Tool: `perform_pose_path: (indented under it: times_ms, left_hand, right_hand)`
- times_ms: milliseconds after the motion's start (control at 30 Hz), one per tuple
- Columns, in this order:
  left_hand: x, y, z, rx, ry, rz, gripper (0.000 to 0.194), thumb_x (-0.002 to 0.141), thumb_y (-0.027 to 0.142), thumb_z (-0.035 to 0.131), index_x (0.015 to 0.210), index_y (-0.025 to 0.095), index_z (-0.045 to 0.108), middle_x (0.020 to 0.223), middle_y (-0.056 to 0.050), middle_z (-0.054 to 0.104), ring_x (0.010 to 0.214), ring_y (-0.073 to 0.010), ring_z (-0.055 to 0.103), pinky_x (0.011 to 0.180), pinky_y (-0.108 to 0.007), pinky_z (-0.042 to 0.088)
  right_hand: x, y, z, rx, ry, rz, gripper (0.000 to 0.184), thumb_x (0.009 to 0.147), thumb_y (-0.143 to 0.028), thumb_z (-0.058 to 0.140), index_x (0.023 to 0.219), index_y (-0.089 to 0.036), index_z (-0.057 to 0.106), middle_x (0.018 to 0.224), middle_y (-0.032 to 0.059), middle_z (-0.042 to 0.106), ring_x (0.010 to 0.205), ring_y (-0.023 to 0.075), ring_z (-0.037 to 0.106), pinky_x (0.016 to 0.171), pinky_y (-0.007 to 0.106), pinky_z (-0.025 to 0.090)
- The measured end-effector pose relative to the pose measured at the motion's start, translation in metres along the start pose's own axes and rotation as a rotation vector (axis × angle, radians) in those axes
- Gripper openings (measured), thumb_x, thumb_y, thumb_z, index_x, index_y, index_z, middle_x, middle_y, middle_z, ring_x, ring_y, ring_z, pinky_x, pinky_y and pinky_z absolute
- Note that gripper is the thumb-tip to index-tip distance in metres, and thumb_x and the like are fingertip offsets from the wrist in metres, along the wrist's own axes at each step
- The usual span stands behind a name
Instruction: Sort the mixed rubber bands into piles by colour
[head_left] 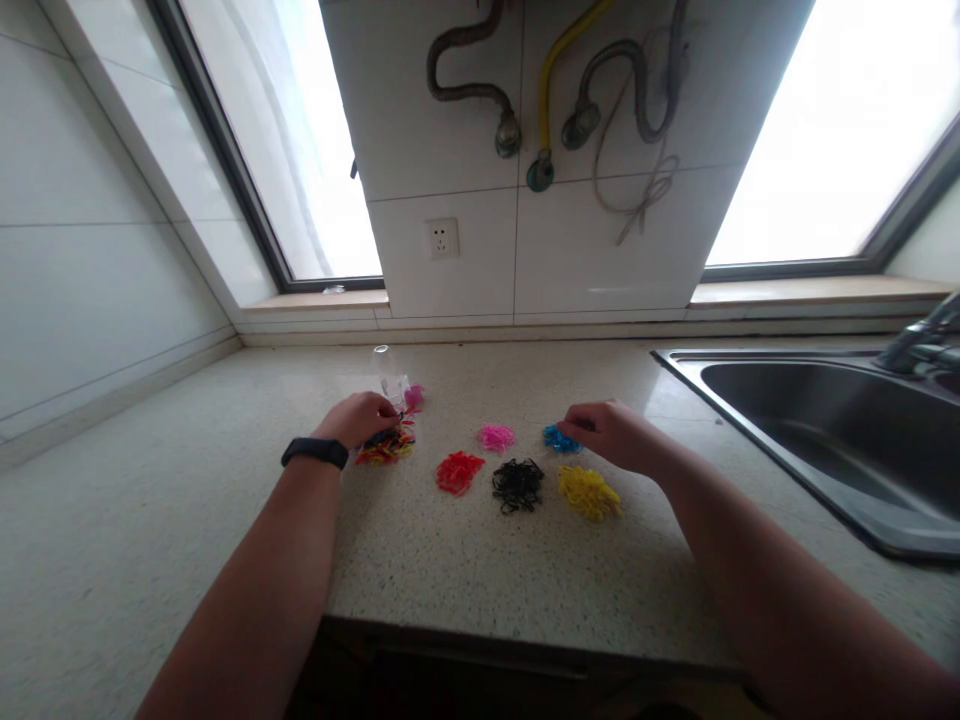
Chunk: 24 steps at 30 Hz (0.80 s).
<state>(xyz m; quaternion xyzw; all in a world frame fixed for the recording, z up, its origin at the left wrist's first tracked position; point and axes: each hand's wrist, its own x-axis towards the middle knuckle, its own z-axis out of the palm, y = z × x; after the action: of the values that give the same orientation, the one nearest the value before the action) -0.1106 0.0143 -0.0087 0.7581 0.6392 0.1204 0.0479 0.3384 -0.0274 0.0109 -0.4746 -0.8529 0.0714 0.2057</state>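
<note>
My left hand, with a dark band on its wrist, reaches over a mixed pile of small coloured rubber bands. Its fingers are pinched together; what sits between the tips is too small to make out. On the other side, my right hand touches a pile of blue rubber bands with closed fingertips, which hide whatever they hold. Between the hands lie a pink pile, a red pile and a black pile. A yellow pile is just in front of the blue one.
A clear plastic container and a pink-purple item sit behind my left hand. The steel sink with its faucet is at the right. The speckled counter ends at a front edge near me; a tiled wall stands behind.
</note>
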Motion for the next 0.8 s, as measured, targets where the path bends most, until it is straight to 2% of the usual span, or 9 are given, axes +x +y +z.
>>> perform_pose_path:
  times_ms: [100,167,267,433,567,700,800]
  left_hand:
    - [-0.001,0.002,0.000,-0.020,0.065,0.018,0.031,0.081,0.049,0.061,0.085,0.024,0.078,0.087,-0.006,0.076,0.075,-0.0199,0.066,0.070,-0.029,0.045]
    - [-0.002,0.008,-0.002,-0.059,0.113,0.082,0.027,0.082,0.044,0.061,0.085,0.023,0.077,0.088,-0.006,0.075,0.076,-0.0189,0.065,0.071,-0.028,0.045]
    - [-0.005,0.024,-0.007,-0.128,0.174,0.205,0.022,0.082,0.038,0.062,0.084,0.020,0.075,0.087,-0.005,0.072,0.073,-0.0164,0.061,0.070,-0.027,0.045]
    - [-0.012,0.057,-0.014,-0.327,0.232,0.323,0.024,0.085,0.038,0.063,0.088,0.016,0.073,0.083,-0.005,0.067,0.065,-0.0125,0.050,0.064,-0.026,0.041]
    - [-0.021,0.089,-0.015,-0.717,0.164,0.296,0.025,0.086,0.040,0.066,0.090,0.015,0.069,0.079,-0.003,0.063,0.067,-0.0114,0.049,0.061,-0.024,0.040]
    - [-0.033,0.131,-0.009,-1.132,0.017,0.387,0.026,0.084,0.041,0.071,0.086,0.016,0.067,0.073,0.002,0.055,0.057,-0.0069,0.039,0.052,-0.021,0.032]
    - [-0.041,0.157,-0.007,-1.212,-0.046,0.464,0.023,0.082,0.037,0.075,0.085,0.015,0.068,0.082,-0.002,0.060,0.063,-0.0073,0.046,0.057,-0.021,0.038]
  right_hand:
    - [0.000,0.000,0.000,-0.005,-0.007,0.002,0.035,0.093,-0.045,0.053,0.071,-0.020,0.064,0.057,-0.0013,0.055,0.053,0.0110,0.043,0.055,0.028,0.027]
    - [0.000,0.000,0.000,-0.002,-0.009,0.000,0.034,0.093,-0.045,0.053,0.072,-0.020,0.065,0.058,-0.0011,0.056,0.054,0.0111,0.044,0.056,0.028,0.028]
    - [0.000,-0.001,0.001,0.011,-0.011,0.006,0.035,0.093,-0.045,0.053,0.072,-0.020,0.064,0.058,-0.0008,0.057,0.054,0.0111,0.044,0.055,0.028,0.028]
    - [0.001,0.000,0.002,0.003,-0.011,-0.004,0.034,0.093,-0.044,0.053,0.072,-0.020,0.065,0.060,-0.0005,0.058,0.054,0.0110,0.044,0.056,0.028,0.028]
    - [0.002,-0.002,0.003,-0.009,-0.018,-0.009,0.035,0.093,-0.045,0.052,0.071,-0.020,0.064,0.059,-0.0005,0.057,0.055,0.0114,0.045,0.055,0.028,0.027]
    - [0.002,-0.004,0.003,-0.002,-0.023,-0.020,0.033,0.093,-0.043,0.053,0.072,-0.020,0.065,0.059,-0.0005,0.058,0.054,0.0114,0.046,0.056,0.028,0.028]
    - [0.002,-0.004,0.003,-0.005,-0.027,-0.026,0.033,0.094,-0.042,0.053,0.072,-0.020,0.065,0.060,-0.0008,0.058,0.055,0.0111,0.046,0.057,0.028,0.028]
